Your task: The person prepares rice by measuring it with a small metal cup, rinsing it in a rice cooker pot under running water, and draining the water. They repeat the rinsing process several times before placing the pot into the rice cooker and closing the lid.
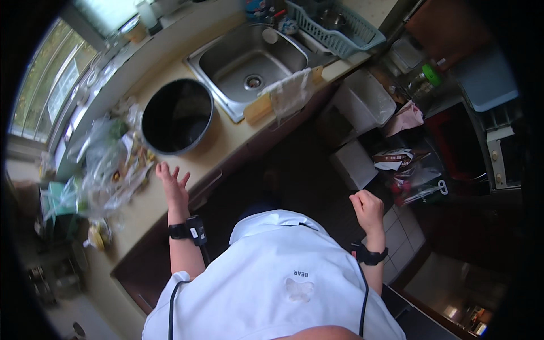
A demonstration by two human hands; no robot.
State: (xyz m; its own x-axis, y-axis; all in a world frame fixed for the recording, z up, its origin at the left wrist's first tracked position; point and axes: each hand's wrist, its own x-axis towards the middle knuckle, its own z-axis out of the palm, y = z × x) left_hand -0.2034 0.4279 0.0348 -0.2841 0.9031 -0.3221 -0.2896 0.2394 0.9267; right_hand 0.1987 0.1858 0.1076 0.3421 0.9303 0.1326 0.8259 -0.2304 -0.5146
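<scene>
My left hand (173,187) hangs by the front edge of the worktop, fingers spread and nothing in them. Just beyond it stands a large round pot (211,121) with a dark interior. Left of that hand, clear plastic bags (106,159) lie in a heap with vegetables and scraps. My right hand (368,211) is curled into a fist over the floor, away from the counter; no object shows in it. Both wrists wear black straps, the left one (187,231) carrying a small device.
A stainless steel sink (229,63) is set into the counter, with a white cloth (293,93) over a wooden board (258,109) at its front. A blue dish rack (357,50) stands beyond. To the right are a plastic bin (365,102), a green-lidded jar (431,75) and packages (397,159).
</scene>
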